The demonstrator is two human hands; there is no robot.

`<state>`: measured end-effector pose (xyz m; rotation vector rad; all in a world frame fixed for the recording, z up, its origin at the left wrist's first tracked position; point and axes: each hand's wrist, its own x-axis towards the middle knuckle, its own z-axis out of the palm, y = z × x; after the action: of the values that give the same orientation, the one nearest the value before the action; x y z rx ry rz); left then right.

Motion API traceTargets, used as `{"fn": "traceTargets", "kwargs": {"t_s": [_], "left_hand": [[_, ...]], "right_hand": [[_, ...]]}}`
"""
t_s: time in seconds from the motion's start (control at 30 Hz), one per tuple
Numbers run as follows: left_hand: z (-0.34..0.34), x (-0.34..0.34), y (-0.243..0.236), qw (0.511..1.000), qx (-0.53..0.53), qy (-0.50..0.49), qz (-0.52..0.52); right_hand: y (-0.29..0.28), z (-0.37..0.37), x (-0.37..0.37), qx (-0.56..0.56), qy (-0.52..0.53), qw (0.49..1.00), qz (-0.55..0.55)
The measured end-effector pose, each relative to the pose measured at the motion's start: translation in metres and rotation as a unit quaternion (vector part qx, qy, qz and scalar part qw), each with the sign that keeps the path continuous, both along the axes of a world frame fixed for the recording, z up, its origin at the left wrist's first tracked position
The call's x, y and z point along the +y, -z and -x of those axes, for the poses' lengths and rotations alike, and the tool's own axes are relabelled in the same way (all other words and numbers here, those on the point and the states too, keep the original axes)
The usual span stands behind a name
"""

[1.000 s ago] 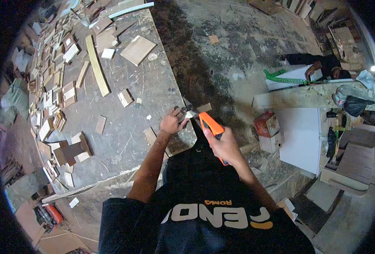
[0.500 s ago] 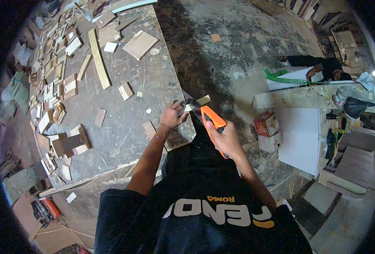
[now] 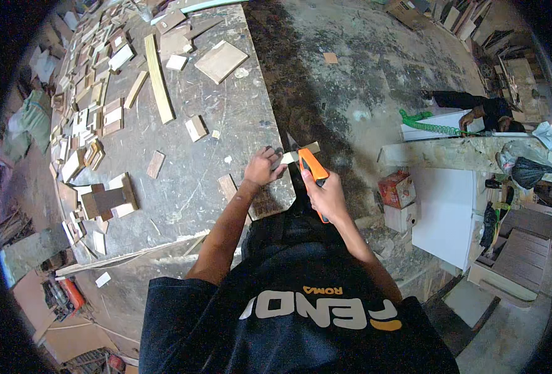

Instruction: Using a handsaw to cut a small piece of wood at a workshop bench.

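Observation:
My left hand (image 3: 263, 167) is closed on a narrow pale wood strip (image 3: 312, 147) at the right edge of the worktable (image 3: 220, 162); part of the strip sticks out past the edge. Gripped in my right hand (image 3: 324, 194) is a hand saw with an orange-and-black handle (image 3: 313, 163). Its blade (image 3: 291, 140) lies across the strip, just right of my left fingers. How deep any cut is, I cannot tell. A loose board (image 3: 226, 186) rests just below my left hand.
Wood offcuts (image 3: 114, 115) cover the table's left side. At right, a co-worker (image 3: 494, 112) in dark clothes leans by a white panel and green coiled hose (image 3: 422, 121). A red box (image 3: 395, 187), white boards (image 3: 441, 215) and a bagged bundle (image 3: 528, 171) stand nearby.
The view has shifted, so table and hands sit a little higher and farther right. The saw appears slightly farther forward across the strip. My left hand keeps its hold.

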<state>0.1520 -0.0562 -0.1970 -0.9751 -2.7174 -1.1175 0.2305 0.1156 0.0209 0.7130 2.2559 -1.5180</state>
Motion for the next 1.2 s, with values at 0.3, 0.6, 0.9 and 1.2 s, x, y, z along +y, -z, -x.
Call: {"fn": "traceTargets", "kwargs": {"t_s": [0.3, 0.6, 0.9, 1.2], "left_hand": [[0.008, 0.0, -0.007, 1.0, -0.014, 0.011, 0.006], [0.006, 0.003, -0.003, 0.999, -0.022, 0.014, 0.038], [0.004, 0.001, 0.0, 1.0, -0.012, -0.017, 0.022], [0.011, 0.002, -0.005, 1.0, 0.023, 0.003, 0.0]], "right_hand": [[-0.002, 0.005, -0.001, -0.005, -0.019, 1.0, 0.005], [-0.002, 0.011, 0.002, -0.025, -0.032, 0.999, -0.032], [-0.018, 0.011, 0.003, -0.021, -0.033, 0.999, -0.018], [-0.005, 0.009, 0.007, -0.002, -0.052, 0.998, -0.021]]}}
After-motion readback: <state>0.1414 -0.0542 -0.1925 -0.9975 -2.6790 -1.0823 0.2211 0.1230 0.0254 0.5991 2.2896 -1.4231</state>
